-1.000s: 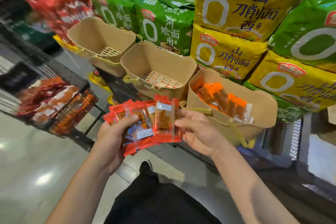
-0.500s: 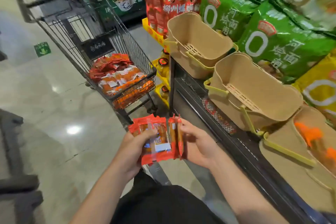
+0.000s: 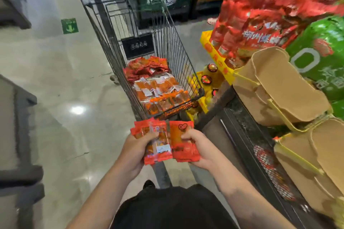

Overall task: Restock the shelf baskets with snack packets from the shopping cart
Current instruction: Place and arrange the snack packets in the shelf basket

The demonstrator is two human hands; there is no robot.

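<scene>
Shopping cart [image 3: 141, 46]: stands on the floor just beside the shelf's near end, so stock is within reach; red and orange snack packets [image 3: 158, 87] fill its front end.
Shelf baskets [image 3: 279, 87]: two tan ones on the shelf's front edge, mouths tilted outward, probably for easy loading; no packets visible in either.
Left hand [image 3: 136, 151]: grip curled round a stack of red packets [image 3: 153, 143], thumb on top.
Right hand [image 3: 200, 149]: grip pinching one red packet [image 3: 181, 141] beside the stack, seemingly squaring the bundle before basketing.
</scene>
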